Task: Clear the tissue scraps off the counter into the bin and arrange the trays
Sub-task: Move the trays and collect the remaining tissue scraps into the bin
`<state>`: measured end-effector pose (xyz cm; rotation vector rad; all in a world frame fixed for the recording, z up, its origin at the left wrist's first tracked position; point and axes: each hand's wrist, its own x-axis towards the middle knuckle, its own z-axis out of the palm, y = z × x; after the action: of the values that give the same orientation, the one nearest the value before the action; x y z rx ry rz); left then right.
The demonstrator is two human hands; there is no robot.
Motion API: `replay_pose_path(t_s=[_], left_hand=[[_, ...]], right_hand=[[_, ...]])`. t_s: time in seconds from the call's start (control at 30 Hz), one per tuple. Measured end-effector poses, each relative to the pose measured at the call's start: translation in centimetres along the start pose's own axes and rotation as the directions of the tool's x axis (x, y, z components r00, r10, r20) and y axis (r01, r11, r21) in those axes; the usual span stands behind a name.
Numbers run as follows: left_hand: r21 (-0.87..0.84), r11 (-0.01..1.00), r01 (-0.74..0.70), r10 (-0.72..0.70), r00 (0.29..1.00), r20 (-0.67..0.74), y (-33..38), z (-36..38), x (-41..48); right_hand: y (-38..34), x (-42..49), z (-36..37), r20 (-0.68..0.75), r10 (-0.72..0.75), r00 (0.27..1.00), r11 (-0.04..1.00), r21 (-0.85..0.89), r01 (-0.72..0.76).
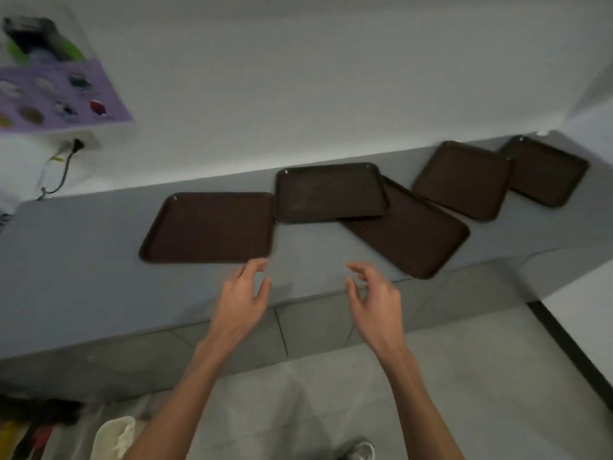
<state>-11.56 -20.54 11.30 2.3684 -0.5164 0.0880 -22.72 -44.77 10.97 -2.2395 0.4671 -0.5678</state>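
Hands: we are hovering left hand and right hand released, grasping nothing.
Trays: 5 are lying on the counter.

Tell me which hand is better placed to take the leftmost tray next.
Left, probably. The left hand, open, hovers just off the leftmost tray's near right corner. The right hand, also open, is further right, nearer the tilted tray.
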Motion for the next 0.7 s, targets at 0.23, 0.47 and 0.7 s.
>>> replay_pose_path(t_s=[0.23,0.47,0.7], left_hand=[[-0.041,0.999,-0.033,0.038,0.992,0.12,13.3,13.9,6.8],[-0.033,0.987,-0.159,0.162,0.958,0.237,23.6,25.1,13.6],[-0.032,0.961,-0.276,0.271,0.904,0.33,32.5,37.2,24.0]], right_hand=[[12.7,6.7,-12.6,-0.064,0.102,0.993,0.992,-0.073,-0.107],[23.4,13.0,-21.7,-0.154,0.211,0.965,0.967,-0.111,-0.229],[33.6,21.0,-27.6,-0.181,0.312,0.933,0.932,-0.135,-0.337]])
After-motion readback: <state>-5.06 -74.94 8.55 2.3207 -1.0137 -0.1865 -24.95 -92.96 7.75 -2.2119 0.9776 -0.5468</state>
